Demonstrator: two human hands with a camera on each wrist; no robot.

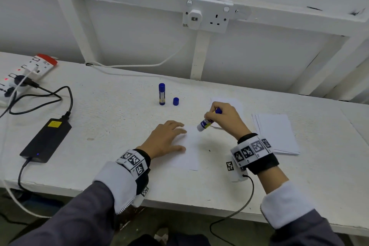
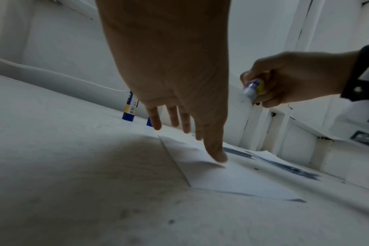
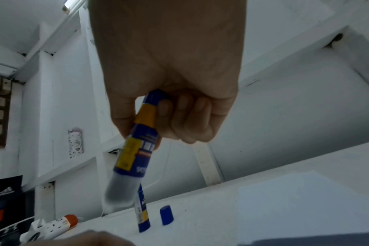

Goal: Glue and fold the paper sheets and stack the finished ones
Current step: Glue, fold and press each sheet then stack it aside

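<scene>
On the table (image 1: 111, 126) nearest us, we note the left hand (image 1: 165, 139) lying flat, fingers straight and spread, pressing the sheet (image 1: 191, 152). Just beyond, the right hand (image 1: 225, 119) has its fingers curled round an uncapped glue stick (image 1: 204, 124), tip above the sheet. To the right lies a paper stack (image 1: 277, 134). Farther back stand a second stick (image 1: 162, 94) and a loose cap (image 1: 176, 101).

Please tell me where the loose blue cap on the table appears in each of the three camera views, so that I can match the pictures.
Head view: the blue cap stands on the table, centre, just right of the upright glue stick.
Left wrist view: only a blue sliver shows behind the left hand's fingers.
Right wrist view: lower centre, right of the stick.
Shared landmark: the upright glue stick, in all three.
</scene>
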